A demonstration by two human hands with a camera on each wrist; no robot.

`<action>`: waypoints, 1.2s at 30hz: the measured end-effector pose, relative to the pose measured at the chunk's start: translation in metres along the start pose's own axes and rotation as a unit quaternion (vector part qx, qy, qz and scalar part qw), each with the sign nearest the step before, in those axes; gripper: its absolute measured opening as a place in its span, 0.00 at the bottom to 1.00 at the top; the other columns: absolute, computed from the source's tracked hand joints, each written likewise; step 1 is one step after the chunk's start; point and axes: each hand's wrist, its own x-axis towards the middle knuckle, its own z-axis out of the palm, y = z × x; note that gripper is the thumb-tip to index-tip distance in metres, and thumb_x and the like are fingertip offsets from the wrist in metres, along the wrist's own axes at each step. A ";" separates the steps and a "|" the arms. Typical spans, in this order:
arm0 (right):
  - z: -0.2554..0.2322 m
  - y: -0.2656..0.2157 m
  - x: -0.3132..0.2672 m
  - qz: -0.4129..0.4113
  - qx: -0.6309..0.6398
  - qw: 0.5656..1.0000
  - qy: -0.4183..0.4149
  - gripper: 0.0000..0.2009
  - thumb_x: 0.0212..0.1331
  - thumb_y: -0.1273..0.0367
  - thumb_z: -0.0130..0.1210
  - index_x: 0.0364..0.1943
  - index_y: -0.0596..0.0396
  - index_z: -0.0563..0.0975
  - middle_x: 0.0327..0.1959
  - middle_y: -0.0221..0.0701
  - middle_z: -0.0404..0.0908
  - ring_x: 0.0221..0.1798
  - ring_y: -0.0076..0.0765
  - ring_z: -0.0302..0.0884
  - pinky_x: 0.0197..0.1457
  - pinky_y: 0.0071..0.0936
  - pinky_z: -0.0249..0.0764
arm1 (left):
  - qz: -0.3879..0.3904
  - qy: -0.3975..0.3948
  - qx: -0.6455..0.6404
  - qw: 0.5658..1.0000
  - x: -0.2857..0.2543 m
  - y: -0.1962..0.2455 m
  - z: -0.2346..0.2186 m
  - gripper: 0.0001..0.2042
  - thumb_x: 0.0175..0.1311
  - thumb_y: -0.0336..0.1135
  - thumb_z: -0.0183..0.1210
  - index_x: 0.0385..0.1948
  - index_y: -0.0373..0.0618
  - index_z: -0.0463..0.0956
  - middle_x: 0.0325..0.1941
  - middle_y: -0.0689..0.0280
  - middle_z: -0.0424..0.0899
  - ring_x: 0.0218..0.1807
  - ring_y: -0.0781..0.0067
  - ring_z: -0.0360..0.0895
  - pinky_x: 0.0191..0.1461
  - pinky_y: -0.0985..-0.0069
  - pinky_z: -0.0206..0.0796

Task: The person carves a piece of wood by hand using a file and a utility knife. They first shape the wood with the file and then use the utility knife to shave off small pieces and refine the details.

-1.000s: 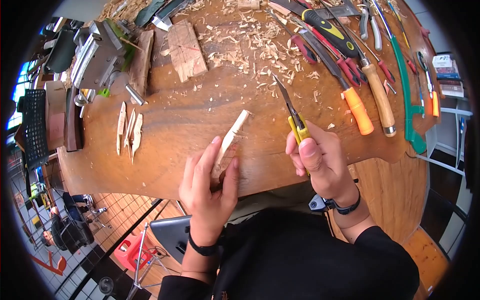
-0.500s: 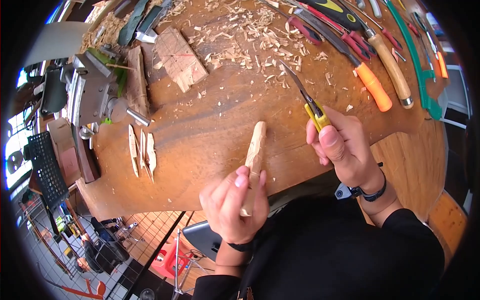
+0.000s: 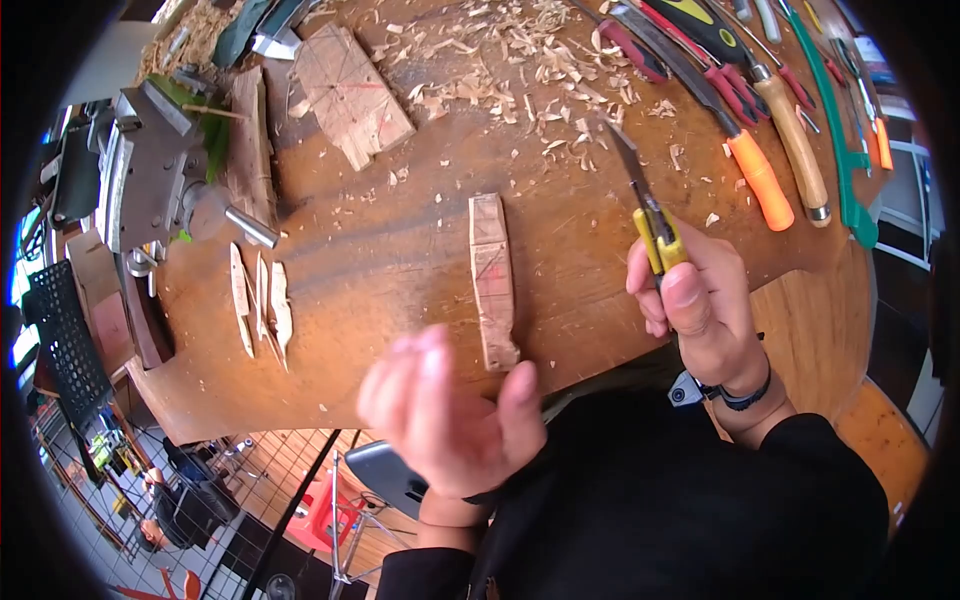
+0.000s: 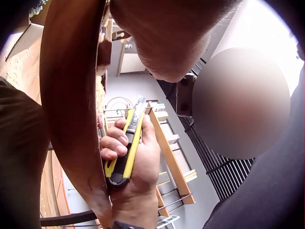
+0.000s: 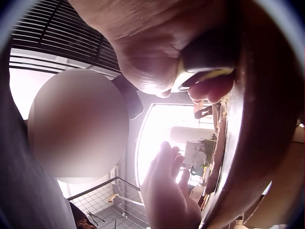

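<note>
My right hand grips a yellow-and-black utility knife, its dark blade pointing up and away over the table. In the left wrist view the same knife shows curled fingers round its body. A narrow carved wood piece with red and pencil marks lies on the table, near its front edge. Just left of and below its near end, my left hand is held with fingers spread, blurred by motion, nothing in it. The right wrist view shows that left hand too.
Thin wood slivers lie at the left, beside a metal vise. A marked board and scattered shavings are at the back. Files with orange and wooden handles and other tools fill the right.
My left hand has let go of the wood piece, which now lies on the table with its marked face up, and has drawn back from it. My right hand still holds the knife.
</note>
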 end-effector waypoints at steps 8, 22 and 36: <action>0.003 0.006 -0.005 -0.009 0.027 0.999 0.025 0.25 0.75 0.46 0.51 0.34 0.57 0.75 0.19 0.20 0.66 0.21 0.15 0.62 0.26 0.20 0.58 | -0.081 -0.109 0.133 0.982 0.006 0.006 -0.019 0.34 0.52 0.47 0.78 0.57 0.38 0.74 0.68 0.49 0.71 0.75 0.39 0.60 0.77 0.48 0.53; 0.003 0.008 -0.004 -0.021 0.052 0.997 0.043 0.28 0.74 0.42 0.49 0.35 0.57 0.75 0.17 0.19 0.66 0.20 0.14 0.64 0.25 0.18 0.59 | -0.251 -0.169 0.037 0.952 0.025 0.016 -0.008 0.12 0.71 0.25 0.59 0.52 0.33 0.71 0.45 0.54 0.80 0.40 0.64 0.78 0.46 0.73 0.70; -0.005 0.012 -0.005 -0.029 0.062 0.998 0.000 0.22 0.75 0.50 0.52 0.37 0.58 0.76 0.17 0.21 0.66 0.21 0.15 0.63 0.26 0.21 0.58 | -0.518 -0.073 -0.743 0.419 0.034 0.007 0.014 0.20 0.80 0.33 0.45 0.67 0.31 0.62 0.65 0.42 0.75 0.52 0.56 0.83 0.55 0.67 0.78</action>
